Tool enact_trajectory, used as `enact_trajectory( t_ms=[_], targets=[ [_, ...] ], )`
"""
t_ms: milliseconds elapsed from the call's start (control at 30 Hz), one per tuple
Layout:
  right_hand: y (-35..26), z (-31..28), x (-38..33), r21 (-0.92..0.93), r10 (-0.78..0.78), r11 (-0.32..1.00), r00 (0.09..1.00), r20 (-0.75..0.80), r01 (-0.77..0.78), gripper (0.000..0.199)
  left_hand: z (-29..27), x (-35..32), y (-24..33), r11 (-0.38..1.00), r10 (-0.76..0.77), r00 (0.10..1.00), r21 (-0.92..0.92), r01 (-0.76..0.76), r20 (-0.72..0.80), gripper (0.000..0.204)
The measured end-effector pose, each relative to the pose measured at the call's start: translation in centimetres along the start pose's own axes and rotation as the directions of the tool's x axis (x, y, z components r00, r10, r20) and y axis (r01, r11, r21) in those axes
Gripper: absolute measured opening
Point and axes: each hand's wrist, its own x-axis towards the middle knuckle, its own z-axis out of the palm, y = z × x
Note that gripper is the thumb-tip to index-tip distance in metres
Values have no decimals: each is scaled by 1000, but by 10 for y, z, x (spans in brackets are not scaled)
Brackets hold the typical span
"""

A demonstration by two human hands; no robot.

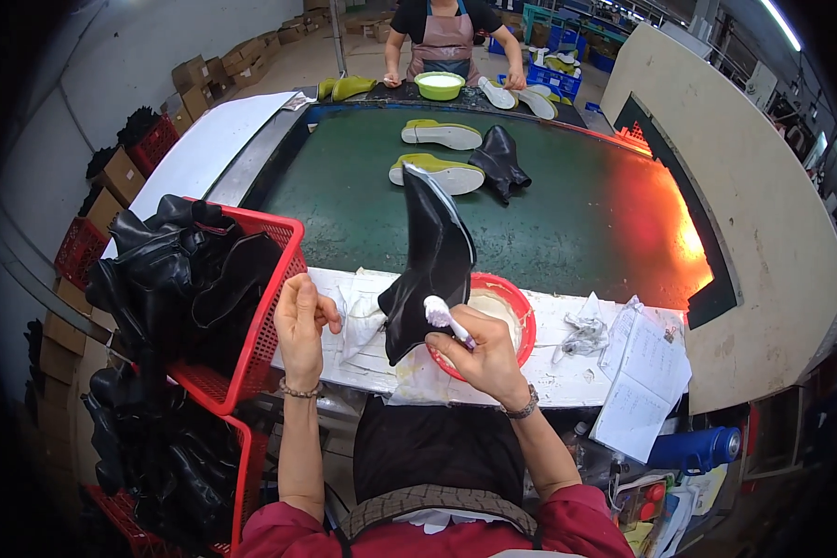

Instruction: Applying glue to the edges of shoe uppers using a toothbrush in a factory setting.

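Observation:
A small brush (448, 321) with white paste on its head and a purple-tipped handle is pinched in my right hand (484, 358). Directly behind it a black ankle boot upper (430, 242) stands toe up, with a pale band along its sole edge. The boot's shaft meets my right hand, whose hidden fingers seem to support it; the exact hold is covered. My left hand (302, 321), fingers loosely curled and apart, holds nothing visible beside the red basket. Behind the boot sits a red bowl (530, 327) of cream-coloured paste.
Red baskets (293, 244) of black boot uppers stand at left. On the green conveyor belt (344, 200) lie yellow-green shoes (442, 134) and a black boot (500, 158). A heater glows (684, 237) at right, near an open notebook (644, 377). Opposite, a co-worker (446, 42) stands by a green bowl (439, 86).

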Motion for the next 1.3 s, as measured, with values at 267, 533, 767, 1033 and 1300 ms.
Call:
enact_trajectory(
  t_ms=[267,533,767,1033,1300],
  targets=[
    [-4,0,1,41,-59,997,998,31,58,14,1,-6,2,1000,-7,995,12,8,-96,26],
    [-3,-2,-1,14,-66,998,996,63,65,13,-24,-10,-4,997,-45,999,69,47,-20,36],
    [-8,0,1,43,-42,998,997,71,39,12,-18,-15,-7,975,72,993,215,-51,-90,22],
    [-8,4,-5,22,-70,997,991,114,68,19,16,-31,15,701,8,896,637,-321,443,95],
    [-15,8,-7,123,-134,986,965,227,108,32,40,-30,-19,908,-201,871,419,-7,449,153]
  ],
)
